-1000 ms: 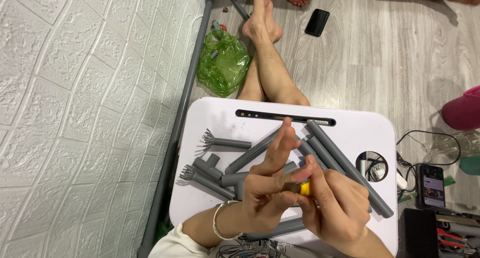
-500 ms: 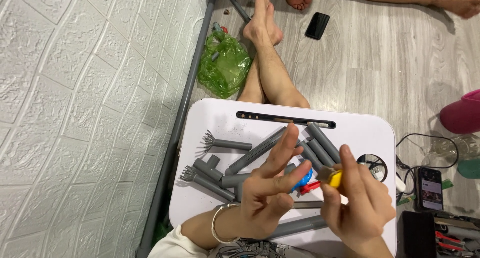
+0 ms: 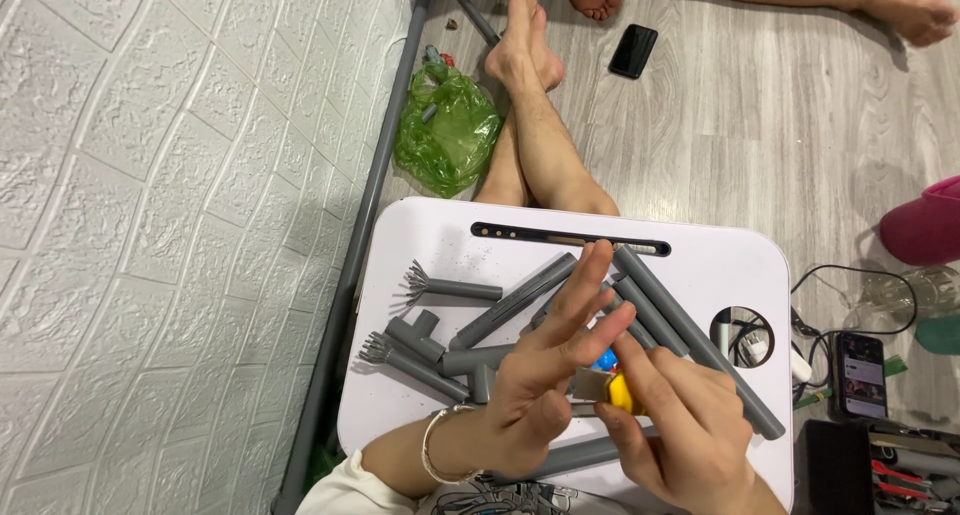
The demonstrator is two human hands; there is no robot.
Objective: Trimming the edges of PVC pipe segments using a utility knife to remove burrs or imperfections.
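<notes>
Now the right hand [image 3: 675,420] has come back in toward the left hand [image 3: 545,375]; half a second ago it sat further right, with the yellow piece [image 3: 621,393] held up beside the cup hole [image 3: 742,335]. That yellow piece is pinched in the right fingers, and it now lies against the left palm, next to a small grey part [image 3: 590,383] between the two hands. The left hand is spread, its fingers fanned up over the pipes [image 3: 690,340], much as before; whether its thumb grips the grey part cannot be told. A blue bit [image 3: 604,359] shows just behind the fingers, and the red one seen earlier is hidden. On the white table [image 3: 440,245] the grey pipes, the tee [image 3: 417,335] and the two frayed-end pipes [image 3: 450,288] lie where they did. The bracelet [image 3: 432,445] sits on the left wrist.
</notes>
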